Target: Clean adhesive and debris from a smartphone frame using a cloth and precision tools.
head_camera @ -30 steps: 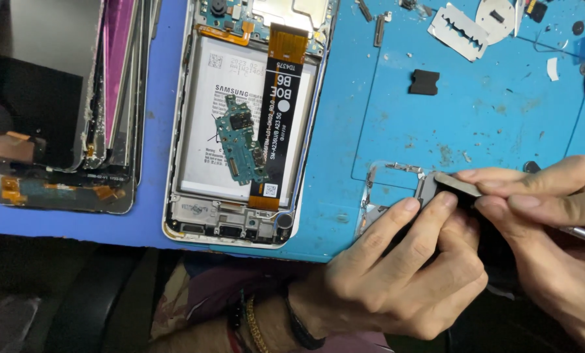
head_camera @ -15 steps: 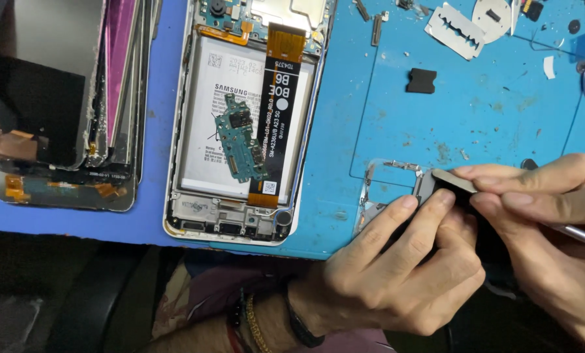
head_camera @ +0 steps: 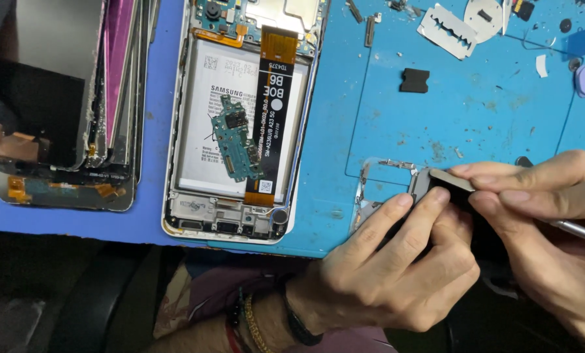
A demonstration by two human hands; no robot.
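While an opened phone [head_camera: 240,124] lies well apart | left hand [head_camera: 390,268] pinches small dark part [head_camera: 429,186] at blue mat's [head_camera: 462,111] front edge | right hand [head_camera: 540,222] grips metal tool [head_camera: 576,231] against it | risk: tool slipping, gouging part or fingertip.

Blue work mat [head_camera: 475,111], opened phone [head_camera: 240,117], razor blade [head_camera: 446,31], stacked screens [head_camera: 64,98]

**Where everything sits on the bench**

Opened phone [head_camera: 240,124] lies mid-mat [head_camera: 475,117], small circuit board [head_camera: 235,140] resting on its battery. Stack of screens [head_camera: 64,98] sits to its left. Razor blade [head_camera: 447,30] is far right-back. Both hands, left [head_camera: 397,268] and right [head_camera: 547,222], meet at the front right edge around a small part [head_camera: 429,183].
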